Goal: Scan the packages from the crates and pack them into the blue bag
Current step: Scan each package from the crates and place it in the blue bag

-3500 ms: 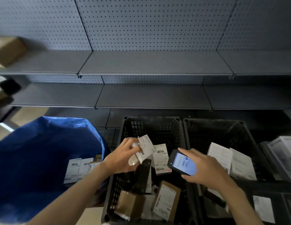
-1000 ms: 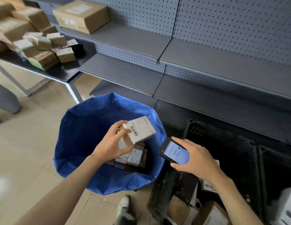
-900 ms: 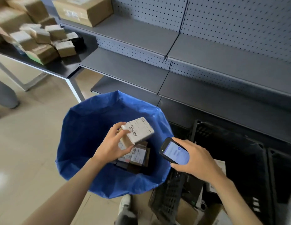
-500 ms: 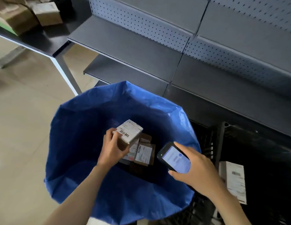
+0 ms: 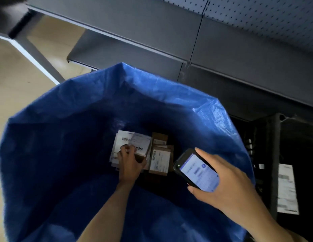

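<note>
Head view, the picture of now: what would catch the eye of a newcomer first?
The big blue bag fills the middle and left, wide open. Deep inside it the left hand holds a white labelled package over other packages on the bottom. At the bag's right rim the right hand holds a lit phone.

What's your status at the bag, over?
Left hand inside blue bag, gripping labelled package over the packed pile. Right hand holds phone. Nothing blocking the drop.
</note>
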